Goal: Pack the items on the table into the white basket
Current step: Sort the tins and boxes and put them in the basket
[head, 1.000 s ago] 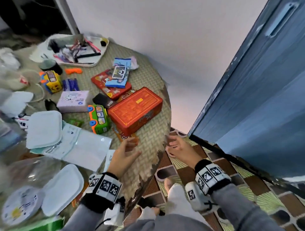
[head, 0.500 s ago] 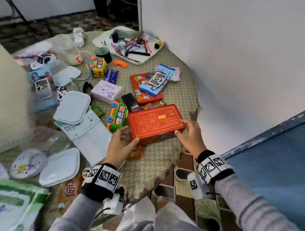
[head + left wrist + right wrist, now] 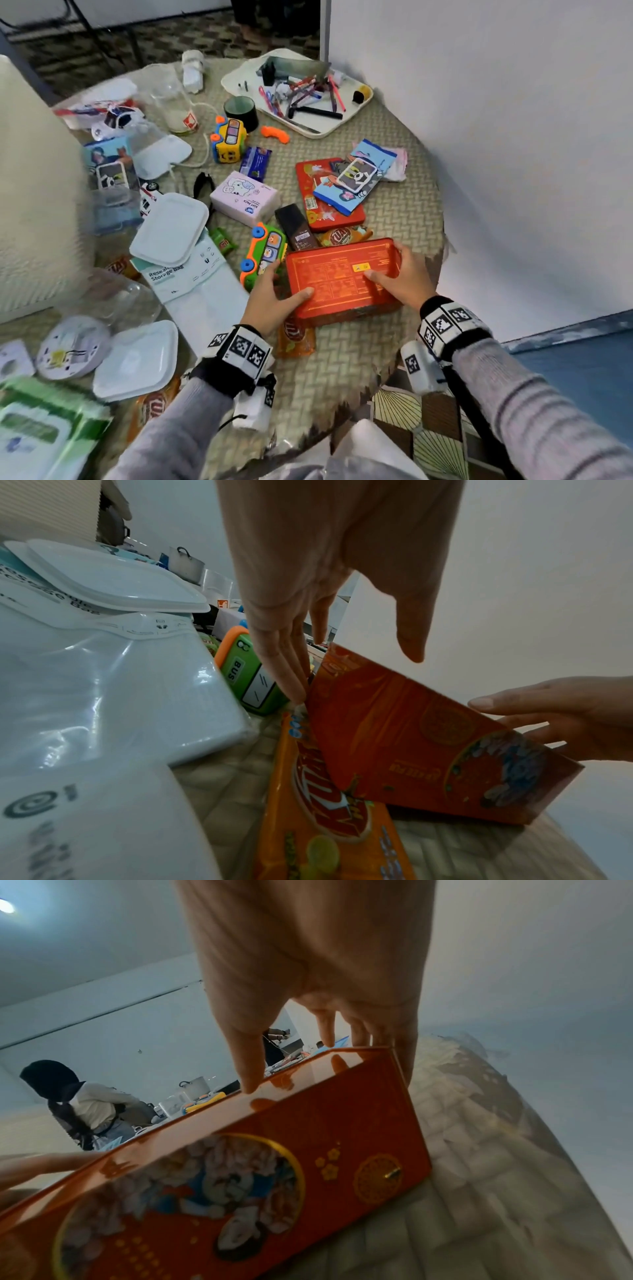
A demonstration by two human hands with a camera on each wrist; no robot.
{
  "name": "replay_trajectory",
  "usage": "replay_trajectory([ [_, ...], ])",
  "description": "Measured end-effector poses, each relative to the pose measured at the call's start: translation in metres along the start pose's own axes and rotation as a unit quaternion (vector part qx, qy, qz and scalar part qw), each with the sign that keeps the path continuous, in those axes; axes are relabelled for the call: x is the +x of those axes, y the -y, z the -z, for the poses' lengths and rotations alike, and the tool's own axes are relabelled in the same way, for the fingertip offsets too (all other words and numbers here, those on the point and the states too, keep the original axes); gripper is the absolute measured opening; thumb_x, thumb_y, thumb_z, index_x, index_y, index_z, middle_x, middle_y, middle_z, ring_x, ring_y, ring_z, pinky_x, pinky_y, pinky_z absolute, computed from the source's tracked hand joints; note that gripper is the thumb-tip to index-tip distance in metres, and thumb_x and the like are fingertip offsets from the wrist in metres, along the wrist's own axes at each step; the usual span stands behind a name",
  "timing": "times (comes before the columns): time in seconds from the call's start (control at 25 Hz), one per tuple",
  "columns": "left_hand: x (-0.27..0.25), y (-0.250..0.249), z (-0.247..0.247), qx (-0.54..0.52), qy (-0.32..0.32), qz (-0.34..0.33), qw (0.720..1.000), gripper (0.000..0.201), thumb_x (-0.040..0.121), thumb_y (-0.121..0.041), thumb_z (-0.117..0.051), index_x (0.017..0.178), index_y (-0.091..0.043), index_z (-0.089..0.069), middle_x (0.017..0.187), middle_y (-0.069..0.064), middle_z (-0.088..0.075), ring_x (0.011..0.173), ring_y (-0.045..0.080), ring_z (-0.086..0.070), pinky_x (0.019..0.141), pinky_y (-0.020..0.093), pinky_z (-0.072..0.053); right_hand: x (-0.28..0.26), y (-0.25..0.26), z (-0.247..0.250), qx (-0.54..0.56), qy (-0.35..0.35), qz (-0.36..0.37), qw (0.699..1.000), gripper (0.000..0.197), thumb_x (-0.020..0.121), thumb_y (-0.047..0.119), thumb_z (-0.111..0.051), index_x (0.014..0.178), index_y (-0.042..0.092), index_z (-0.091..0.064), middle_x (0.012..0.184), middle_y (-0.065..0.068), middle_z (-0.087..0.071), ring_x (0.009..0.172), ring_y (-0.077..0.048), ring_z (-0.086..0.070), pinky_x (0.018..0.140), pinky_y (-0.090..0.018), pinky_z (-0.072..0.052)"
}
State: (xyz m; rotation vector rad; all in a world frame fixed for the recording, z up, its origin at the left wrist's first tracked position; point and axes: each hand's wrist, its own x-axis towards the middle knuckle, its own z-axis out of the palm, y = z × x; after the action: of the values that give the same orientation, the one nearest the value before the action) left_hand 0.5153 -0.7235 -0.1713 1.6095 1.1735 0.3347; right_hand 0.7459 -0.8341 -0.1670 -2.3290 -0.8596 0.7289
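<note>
While both hands clamp it from the two short ends, the orange tin box (image 3: pixel 343 278) sits near the right edge of the round woven table (image 3: pixel 394 212), close to the person. The left hand (image 3: pixel 270 301) grips the left end: its thumb lies on the lid and its fingers (image 3: pixel 287 674) go down along the side wall. The right hand (image 3: pixel 400 277) grips the right end, thumb on top of the lid, the other fingers (image 3: pixel 404 1053) curled over the far corner. In the left wrist view the box looks tilted, with its left end raised over an orange snack packet (image 3: pixel 329 818) that lies partly under it. Just beside the left end of the box stands a green toy bus (image 3: pixel 263 253), and a dark brown packet (image 3: pixel 296 228) touches the far edge of the box. A flat red tin (image 3: pixel 325 202) with a blue packet (image 3: pixel 356 176) on it lies farther back. White lids (image 3: pixel 171 228) rest at the left side of the table.
</note>
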Motion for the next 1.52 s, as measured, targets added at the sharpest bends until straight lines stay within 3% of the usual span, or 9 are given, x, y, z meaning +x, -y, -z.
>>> replay_trajectory([
  [0.32,-0.002,-0.007,-0.007,0.004,0.020,0.006,1.000,0.095,0.068,-0.034,-0.083,0.144,-0.018,-0.027,0.125,-0.004,-0.048,0.119,0.020,-0.051,0.102,0.044,-0.044,0.010,0.004,0.012,0.054,0.029,0.030,0.998,0.091,0.065,0.033,-0.086,0.138,0.012,-0.035,0.132,-0.005,-0.052,0.104,-0.008,-0.046,0.091,-0.024,-0.036],
  [0.52,-0.015,-0.022,-0.021,-0.081,-0.056,-0.045,0.994,0.084,0.068,-0.023,-0.083,0.133,-0.027,-0.032,0.116,-0.021,-0.046,0.113,0.016,-0.054,0.093,0.036,-0.051,0.019,-0.001,0.032,0.064,-0.002,0.080,0.995,0.106,0.060,0.037,-0.088,0.144,0.014,-0.028,0.140,-0.005,-0.036,0.130,-0.018,-0.038,0.108,-0.032,-0.031],
  [0.8,-0.027,-0.037,-0.046,-0.246,-0.152,-0.052,0.956,0.057,0.068,-0.044,-0.080,0.108,-0.023,-0.046,0.121,-0.001,-0.058,0.115,0.017,-0.058,0.090,0.030,-0.051,0.027,-0.017,0.049,0.168,-0.021,0.134,0.976,0.102,0.049,0.073,-0.072,0.134,0.024,-0.045,0.129,0.000,-0.043,0.118,-0.014,-0.050,0.104,-0.039,-0.044],
  [0.92,-0.031,-0.039,-0.053,-0.274,-0.188,-0.037,0.943,0.038,0.076,-0.030,-0.075,0.096,-0.019,-0.044,0.117,0.005,-0.061,0.113,0.020,-0.060,0.080,0.023,-0.052,0.024,-0.022,0.049,0.226,-0.026,0.137,0.964,0.085,0.052,0.068,-0.077,0.119,0.024,-0.048,0.127,0.001,-0.051,0.112,-0.014,-0.056,0.095,-0.037,-0.051],
  [1.04,-0.035,-0.037,-0.055,-0.281,-0.198,-0.056,0.937,0.042,0.077,-0.012,-0.075,0.107,-0.019,-0.047,0.111,-0.002,-0.059,0.110,0.016,-0.061,0.080,0.019,-0.053,0.024,-0.030,0.049,0.264,-0.005,0.148,0.953,0.076,0.057,0.042,-0.086,0.118,0.019,-0.045,0.121,-0.007,-0.054,0.108,-0.022,-0.060,0.084,-0.027,-0.054],
  [1.16,-0.039,-0.031,-0.057,-0.268,-0.172,-0.081,0.944,0.064,0.075,0.001,-0.074,0.126,-0.024,-0.045,0.113,-0.003,-0.056,0.108,0.007,-0.061,0.079,0.016,-0.052,0.023,-0.046,0.054,0.250,0.043,0.143,0.957,0.096,0.053,0.039,-0.088,0.134,0.025,-0.039,0.126,-0.006,-0.047,0.112,-0.016,-0.055,0.090,-0.027,-0.051],
  [1.28,-0.043,-0.017,-0.063,-0.244,-0.148,-0.072,0.956,0.078,0.073,0.009,-0.073,0.134,-0.025,-0.041,0.124,0.003,-0.052,0.114,0.009,-0.057,0.093,0.028,-0.052,0.018,-0.061,0.053,0.238,0.092,0.137,0.957,0.101,0.054,0.031,-0.084,0.142,0.021,-0.037,0.139,-0.006,-0.037,0.121,-0.016,-0.051,0.096,-0.029,-0.050],
  [1.4,-0.043,-0.001,-0.073,-0.160,-0.162,-0.039,0.973,0.083,0.066,-0.013,-0.082,0.138,-0.025,-0.041,0.131,0.005,-0.045,0.113,-0.001,-0.052,0.101,0.031,-0.046,0.018,-0.071,0.046,0.238,0.098,0.104,0.961,0.102,0.049,0.043,-0.087,0.138,0.019,-0.044,0.140,-0.005,-0.039,0.122,-0.015,-0.053,0.096,-0.030,-0.051],
  [1.52,-0.042,-0.003,-0.078,-0.117,-0.175,-0.033,0.977,0.077,0.064,-0.031,-0.082,0.133,-0.019,-0.050,0.124,0.005,-0.047,0.110,-0.007,-0.050,0.098,0.015,-0.042,0.021,-0.080,0.037,0.228,0.088,0.085,0.966,0.096,0.049,0.054,-0.089,0.130,0.018,-0.051,0.131,-0.008,-0.052,0.114,-0.013,-0.060,0.096,-0.039,-0.052],
])
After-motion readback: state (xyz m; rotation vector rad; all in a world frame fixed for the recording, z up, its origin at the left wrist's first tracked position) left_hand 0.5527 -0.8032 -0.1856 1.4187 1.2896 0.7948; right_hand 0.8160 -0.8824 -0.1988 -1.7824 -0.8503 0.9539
